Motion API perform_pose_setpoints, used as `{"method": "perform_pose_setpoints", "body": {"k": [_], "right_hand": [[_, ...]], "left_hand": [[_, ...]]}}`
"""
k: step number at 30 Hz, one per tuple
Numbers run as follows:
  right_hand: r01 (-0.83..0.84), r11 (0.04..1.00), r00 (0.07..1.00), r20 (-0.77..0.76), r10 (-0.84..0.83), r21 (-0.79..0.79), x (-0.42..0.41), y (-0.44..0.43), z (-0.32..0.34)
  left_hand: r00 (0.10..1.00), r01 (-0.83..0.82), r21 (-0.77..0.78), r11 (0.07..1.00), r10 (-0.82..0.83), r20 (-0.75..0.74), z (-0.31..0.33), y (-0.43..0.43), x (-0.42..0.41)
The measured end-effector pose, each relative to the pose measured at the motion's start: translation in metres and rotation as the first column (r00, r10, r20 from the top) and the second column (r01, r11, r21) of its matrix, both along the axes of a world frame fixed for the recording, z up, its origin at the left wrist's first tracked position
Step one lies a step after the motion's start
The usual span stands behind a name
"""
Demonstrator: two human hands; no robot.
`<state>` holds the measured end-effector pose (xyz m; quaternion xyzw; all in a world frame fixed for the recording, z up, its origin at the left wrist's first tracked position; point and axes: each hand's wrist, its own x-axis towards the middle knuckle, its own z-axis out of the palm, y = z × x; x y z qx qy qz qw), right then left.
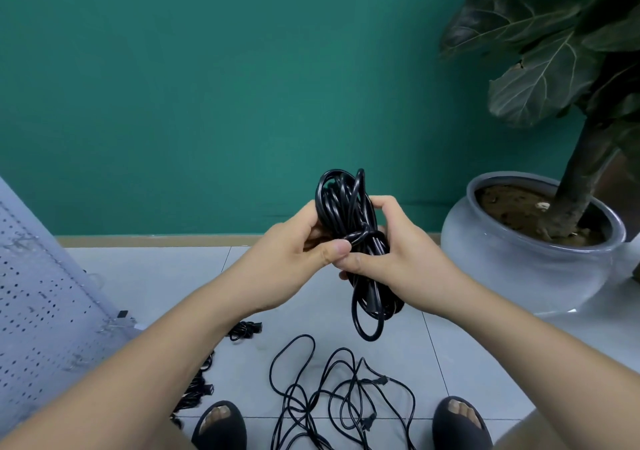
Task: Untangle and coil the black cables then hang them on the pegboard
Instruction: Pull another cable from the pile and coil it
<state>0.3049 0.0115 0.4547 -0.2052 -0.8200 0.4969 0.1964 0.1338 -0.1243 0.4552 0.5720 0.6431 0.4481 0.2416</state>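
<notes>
- Coiled black cable bundle held mid-air in front of the green wall, above the floor. One strand wraps across its middle and its lower loops hang below the hands.
- Left hand grips the bundle's left side, fingers curled round it, thumb pressed on the wrap strand.
- Right hand grips the right side, fingers curled over the top and thumb across the front, touching the left thumb.
- Loose black cables lie tangled on the floor below the bundle, between two feet in black sandals.
- Small coiled cable on the floor just left of the tangle, apart from it.
- More dark cable bundles lie partly hidden under the left forearm, near the pegboard.
- Grey pegboard stands tilted at far left.
- Grey plant pot with a large-leaf plant at right, on the floor by the wall.
</notes>
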Motion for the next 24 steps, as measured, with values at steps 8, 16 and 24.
{"method": "perform_pose_setpoints", "body": {"k": [8,16,24], "right_hand": [[0.04,0.998,0.999,0.024,-0.042,0.049,-0.001,0.0,0.0],[0.132,0.978,0.991,-0.015,-0.131,0.159,-0.007,-0.008,-0.002],[0.186,0.818,0.981,-0.15,-0.124,0.544,-0.038,-0.022,-0.015]], "left_hand": [[0.98,-0.055,-0.018,0.998,0.051,-0.192,-0.002,0.001,0.003],[0.959,-0.091,0.108,0.99,0.116,-0.257,-0.009,0.005,-0.006],[0.974,-0.225,0.103,0.969,0.224,0.017,-0.019,-0.005,-0.013]]}}
